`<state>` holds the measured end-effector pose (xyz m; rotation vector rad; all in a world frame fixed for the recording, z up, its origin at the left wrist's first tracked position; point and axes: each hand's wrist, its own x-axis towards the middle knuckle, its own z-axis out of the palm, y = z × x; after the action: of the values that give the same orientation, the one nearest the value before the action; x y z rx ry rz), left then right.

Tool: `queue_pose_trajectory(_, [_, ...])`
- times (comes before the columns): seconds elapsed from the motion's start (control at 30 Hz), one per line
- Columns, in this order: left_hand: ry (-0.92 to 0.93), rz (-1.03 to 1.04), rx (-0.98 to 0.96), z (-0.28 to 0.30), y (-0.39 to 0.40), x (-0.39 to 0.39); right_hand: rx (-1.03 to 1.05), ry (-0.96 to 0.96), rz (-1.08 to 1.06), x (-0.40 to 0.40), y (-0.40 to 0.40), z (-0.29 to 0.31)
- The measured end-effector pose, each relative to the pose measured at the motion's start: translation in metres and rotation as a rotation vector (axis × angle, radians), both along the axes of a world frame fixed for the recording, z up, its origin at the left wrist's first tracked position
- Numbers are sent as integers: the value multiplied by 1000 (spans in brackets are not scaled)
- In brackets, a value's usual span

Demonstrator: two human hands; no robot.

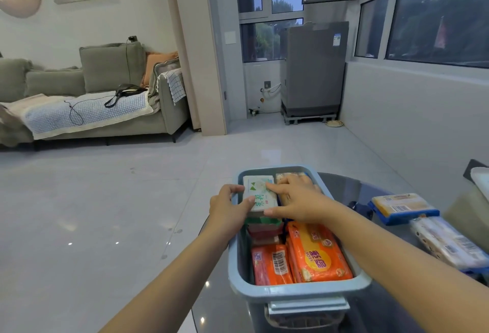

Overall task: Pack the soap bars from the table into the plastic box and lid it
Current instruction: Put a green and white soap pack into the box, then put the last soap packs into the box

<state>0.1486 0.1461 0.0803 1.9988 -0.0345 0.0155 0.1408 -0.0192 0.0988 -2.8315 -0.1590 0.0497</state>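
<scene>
Grey glossy floor tiles point(105, 200) stretch back to a green sofa point(105, 89) and tall windows point(436, 15), and a dark glass table point(370, 189) fills the lower right of the view. On that table stands a pale blue plastic box point(299, 290), rectangular with rounded corners and a thick rim, a clip handle on its near end.

Both hands reach into the far end of the box and hold one white soap bar point(260, 192) between them. The left hand point(229, 209) curls round the bar's left edge, thumb on top near the green print, fingertips bent over its far left corner. The right hand point(299, 200) spreads over the bar's right side, forefinger laid across its upper face and thumb hooked against its near corner. The bar is a flat, box-shaped carton, white with green characters and a small flower picture, and it sits on top of a stack of green and red packets point(264, 229).

Nearer in the box lie two shiny orange wrapped soap bars point(315, 253), one showing a barcode. Outside the box, well to the right on the glass, rest a blue-edged yellow pack point(402, 207) and a pale wrapped pack point(447, 242).
</scene>
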Motion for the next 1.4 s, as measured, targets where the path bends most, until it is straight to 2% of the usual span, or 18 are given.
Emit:
queue_pose_trajectory(0.1, [9,-19,0,0,-2,-2,75,-66,-35,-1,2,1])
queue_pose_trajectory(0.27, [-24,14,89,6,-4,-4,143,-73,-30,-6,-1,3])
queue_pose_trajectory(0.37, [-38,64,137,10,-4,-8,336,-47,-6,-14,-3,5])
queue_pose_trajectory(0.5, [-218,95,272,16,-9,-21,473,-104,-4,-32,-12,8])
queue_pose_trajectory(0.73, [-342,-115,96,36,-58,-46,656,-337,-105,-69,-50,3])
queue_pose_trajectory(0.87, [-293,-225,21,39,-104,-56,698,-461,-227,-91,-92,-2])
queue_pose_trajectory(1.1, [-194,-349,66,27,-197,-54,843,-509,-458,-116,-176,-26])
queue_pose_trajectory(1.23, [-123,-391,153,17,-252,-44,834,-446,-595,-120,-218,-44])
queue_pose_trajectory(1.4, [-40,-433,349,-4,-307,-23,663,-298,-780,-117,-255,-74])
